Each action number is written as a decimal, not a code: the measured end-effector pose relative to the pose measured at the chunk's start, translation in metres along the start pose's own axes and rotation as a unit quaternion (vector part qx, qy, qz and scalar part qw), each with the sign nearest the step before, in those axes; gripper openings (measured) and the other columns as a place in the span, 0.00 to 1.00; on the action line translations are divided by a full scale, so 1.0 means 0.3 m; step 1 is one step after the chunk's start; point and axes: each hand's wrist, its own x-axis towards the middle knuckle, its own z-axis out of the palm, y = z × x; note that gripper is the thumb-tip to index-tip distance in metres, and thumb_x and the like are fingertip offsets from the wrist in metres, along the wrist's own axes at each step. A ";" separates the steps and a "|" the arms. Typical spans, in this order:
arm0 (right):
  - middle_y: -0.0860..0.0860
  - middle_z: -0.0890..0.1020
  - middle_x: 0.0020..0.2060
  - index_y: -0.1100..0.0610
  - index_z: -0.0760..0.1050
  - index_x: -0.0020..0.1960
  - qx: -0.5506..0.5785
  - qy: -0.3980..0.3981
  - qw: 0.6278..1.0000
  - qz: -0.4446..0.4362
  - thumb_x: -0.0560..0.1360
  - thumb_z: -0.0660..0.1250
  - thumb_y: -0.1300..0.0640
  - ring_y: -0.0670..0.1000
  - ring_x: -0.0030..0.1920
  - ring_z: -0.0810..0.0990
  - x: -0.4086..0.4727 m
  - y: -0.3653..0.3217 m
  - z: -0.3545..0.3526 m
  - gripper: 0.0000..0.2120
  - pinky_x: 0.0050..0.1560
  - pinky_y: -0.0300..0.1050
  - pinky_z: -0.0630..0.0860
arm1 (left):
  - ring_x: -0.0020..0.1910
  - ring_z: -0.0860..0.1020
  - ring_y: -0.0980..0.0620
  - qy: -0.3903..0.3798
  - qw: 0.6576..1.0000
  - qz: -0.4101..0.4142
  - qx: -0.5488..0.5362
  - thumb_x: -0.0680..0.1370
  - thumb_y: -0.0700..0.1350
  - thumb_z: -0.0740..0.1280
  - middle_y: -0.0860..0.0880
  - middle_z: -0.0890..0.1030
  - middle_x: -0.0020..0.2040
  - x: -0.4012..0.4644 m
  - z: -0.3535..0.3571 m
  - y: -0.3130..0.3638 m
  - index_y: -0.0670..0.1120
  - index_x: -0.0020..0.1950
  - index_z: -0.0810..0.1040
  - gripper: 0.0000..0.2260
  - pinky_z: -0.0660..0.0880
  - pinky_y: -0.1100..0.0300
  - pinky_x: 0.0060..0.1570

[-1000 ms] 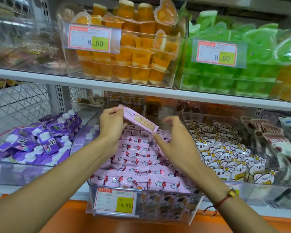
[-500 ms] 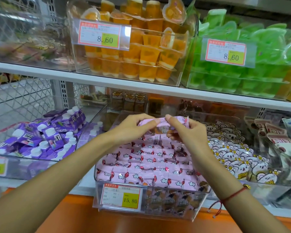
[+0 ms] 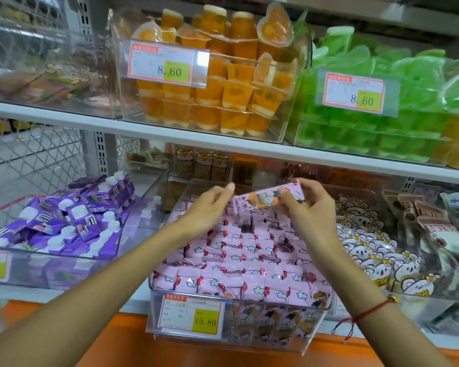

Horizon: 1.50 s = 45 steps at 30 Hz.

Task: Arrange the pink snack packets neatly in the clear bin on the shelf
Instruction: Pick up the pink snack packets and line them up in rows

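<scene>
A clear bin (image 3: 313,332) on the lower shelf is full of rows of pink snack packets (image 3: 249,263) printed with clouds and red balloons. Over the bin's back half, one pink packet (image 3: 266,198) with an orange label is held flat and slightly tilted. My right hand (image 3: 306,207) pinches its right end between thumb and fingers. My left hand (image 3: 206,207) is at its left end, with fingertips touching the packet's edge.
A bin of purple pouches (image 3: 64,223) stands on the left and a bin of white cartoon packets (image 3: 368,247) on the right. The upper shelf (image 3: 170,133) carries orange jelly cups (image 3: 217,94) and green jelly cups (image 3: 368,123) close above my hands.
The packet has been turned over so its orange label faces up. My right hand has moved from the packet's near edge to grip its right end, and both hands have shifted right.
</scene>
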 end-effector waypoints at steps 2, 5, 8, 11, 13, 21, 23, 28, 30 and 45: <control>0.46 0.78 0.33 0.55 0.72 0.57 -0.097 0.052 0.993 -0.049 0.75 0.69 0.57 0.40 0.28 0.74 0.011 0.027 0.009 0.12 0.30 0.34 0.71 | 0.61 0.73 0.50 -0.023 0.991 0.027 0.129 0.82 0.50 0.55 0.47 0.72 0.68 0.009 -0.008 -0.038 0.48 0.70 0.67 0.17 0.69 0.58 0.57; 0.55 0.80 0.42 0.58 0.68 0.61 -0.184 0.034 0.980 -0.063 0.75 0.68 0.54 0.52 0.39 0.76 0.021 0.067 0.045 0.19 0.40 0.48 0.73 | 0.62 0.72 0.47 -0.084 0.950 0.045 0.297 0.82 0.48 0.55 0.46 0.70 0.70 0.018 -0.002 -0.085 0.51 0.72 0.65 0.18 0.70 0.54 0.58; 0.56 0.80 0.42 0.57 0.68 0.58 -0.267 -0.030 0.961 -0.070 0.75 0.69 0.53 0.53 0.39 0.78 0.045 0.074 0.075 0.16 0.39 0.46 0.73 | 0.66 0.70 0.46 -0.095 0.922 0.051 0.371 0.83 0.53 0.52 0.49 0.70 0.71 0.019 -0.003 -0.099 0.53 0.72 0.66 0.18 0.67 0.52 0.65; 0.54 0.83 0.41 0.57 0.74 0.53 -0.346 -0.120 0.923 -0.114 0.74 0.70 0.54 0.51 0.39 0.81 0.093 0.049 0.058 0.11 0.43 0.50 0.78 | 0.66 0.70 0.45 -0.082 0.912 0.056 0.398 0.82 0.53 0.52 0.49 0.72 0.70 0.020 -0.006 -0.100 0.54 0.70 0.68 0.18 0.67 0.51 0.65; 0.48 0.83 0.37 0.56 0.77 0.51 -0.368 -0.190 0.902 -0.123 0.72 0.73 0.53 0.44 0.35 0.81 0.133 0.020 0.037 0.11 0.38 0.40 0.78 | 0.66 0.70 0.45 -0.078 0.906 0.053 0.412 0.82 0.53 0.52 0.49 0.72 0.69 0.019 -0.002 -0.096 0.54 0.71 0.68 0.18 0.67 0.50 0.65; 0.52 0.81 0.55 0.56 0.80 0.58 -0.475 -0.339 0.801 -0.132 0.73 0.71 0.54 0.52 0.53 0.80 0.152 0.075 0.126 0.15 0.56 0.49 0.77 | 0.64 0.72 0.46 -0.057 0.914 0.061 0.398 0.82 0.52 0.53 0.49 0.75 0.67 0.016 0.011 -0.095 0.55 0.70 0.68 0.17 0.68 0.50 0.62; 0.53 0.83 0.52 0.56 0.81 0.56 -0.483 -0.347 0.793 -0.129 0.74 0.70 0.55 0.53 0.51 0.80 0.136 0.103 0.143 0.12 0.54 0.47 0.77 | 0.64 0.71 0.47 -0.053 0.914 0.065 0.396 0.82 0.53 0.53 0.49 0.74 0.67 0.010 0.014 -0.102 0.55 0.71 0.67 0.17 0.67 0.51 0.62; 0.51 0.81 0.58 0.56 0.79 0.60 -0.494 -0.430 0.751 -0.082 0.76 0.62 0.61 0.50 0.58 0.78 0.163 0.077 0.130 0.15 0.63 0.47 0.74 | 0.67 0.69 0.48 -0.044 0.921 0.073 0.380 0.82 0.51 0.55 0.50 0.71 0.69 0.004 0.015 -0.090 0.53 0.71 0.68 0.17 0.65 0.52 0.64; 0.51 0.81 0.59 0.56 0.79 0.60 -0.473 -0.438 0.761 -0.076 0.77 0.62 0.62 0.49 0.57 0.79 0.184 0.051 0.108 0.13 0.62 0.44 0.73 | 0.68 0.67 0.49 -0.022 0.926 0.091 0.365 0.81 0.49 0.59 0.51 0.70 0.70 0.002 0.017 -0.076 0.52 0.71 0.68 0.17 0.65 0.53 0.65; 0.47 0.81 0.43 0.53 0.82 0.47 -0.535 -0.335 0.765 -0.127 0.73 0.71 0.54 0.49 0.46 0.79 0.169 0.087 0.051 0.05 0.44 0.41 0.73 | 0.65 0.69 0.46 -0.172 0.905 0.152 0.359 0.83 0.54 0.51 0.49 0.73 0.68 -0.009 0.052 -0.049 0.59 0.73 0.61 0.18 0.67 0.48 0.63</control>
